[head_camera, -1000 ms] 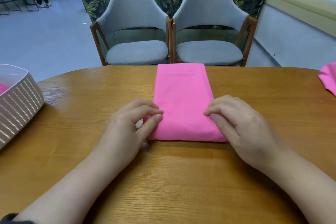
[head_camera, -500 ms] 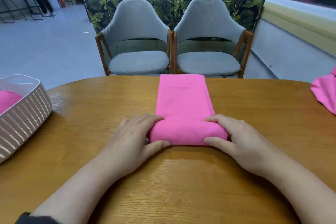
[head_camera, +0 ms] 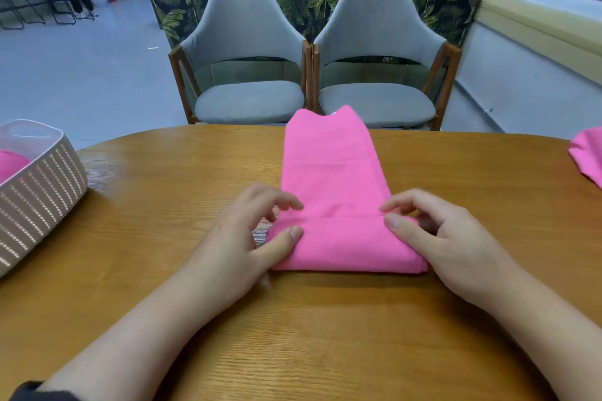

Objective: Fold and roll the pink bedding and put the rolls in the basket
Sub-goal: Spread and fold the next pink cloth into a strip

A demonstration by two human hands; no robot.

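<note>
1. Centrally, folded pink bedding (head_camera: 332, 172) on desk (head_camera: 163, 205), near end rolled.
2. Left hand (head_camera: 241, 238) and right hand (head_camera: 446, 238) pinch the roll's ends.
3. Basket (head_camera: 42, 185) far left, holding pink roll (head_camera: 11, 163).

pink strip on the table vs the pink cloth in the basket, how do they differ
The pink strip lies mostly flat on the table, near end rolled, gripped by the left hand and right hand. The pink cloth sits in the basket, mostly hidden, untouched. Both share the same bright pink.
</note>
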